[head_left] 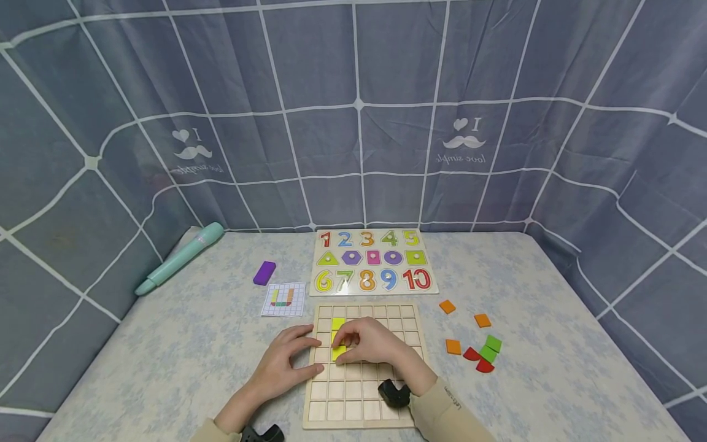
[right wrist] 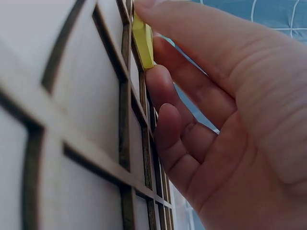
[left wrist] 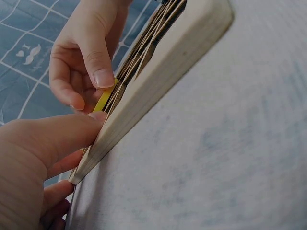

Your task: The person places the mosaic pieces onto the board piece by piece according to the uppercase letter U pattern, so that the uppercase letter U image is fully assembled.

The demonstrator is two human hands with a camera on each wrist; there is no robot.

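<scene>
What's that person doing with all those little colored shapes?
The person's right hand is pinching a yellow piece on a wooden grid board, and more yellow shows just beyond it. Their left hand touches the board's left edge. Orange pieces, green pieces and red pieces lie on the table to the right, off the board. A small card with a colored U shape lies near the board's far left corner.

Head view forward-down; wrist views close, seemingly sharing board [head_left: 353, 390].
</scene>
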